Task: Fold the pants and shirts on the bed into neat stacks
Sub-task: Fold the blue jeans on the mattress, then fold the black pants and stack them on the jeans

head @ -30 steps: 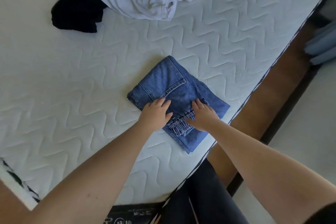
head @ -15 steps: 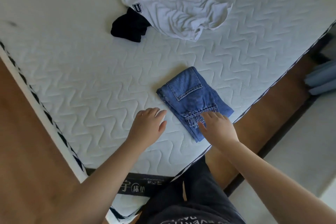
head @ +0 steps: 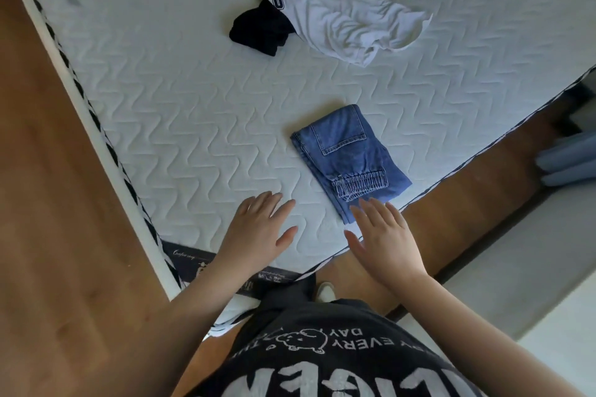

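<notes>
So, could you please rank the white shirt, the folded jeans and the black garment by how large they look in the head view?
1. white shirt, crumpled, largest.
2. folded jeans, nearer the camera, so its rank is less sure.
3. black garment, partly hidden under the shirt.

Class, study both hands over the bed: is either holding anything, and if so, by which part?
Nothing is held. The left hand and right hand are both open with fingers straight, near the folded jeans on the mattress.

The quilted white mattress point(head: 161, 100) bears folded jeans point(head: 348, 158), a crumpled white shirt point(head: 348, 26) and a dark garment point(head: 261, 30).
</notes>
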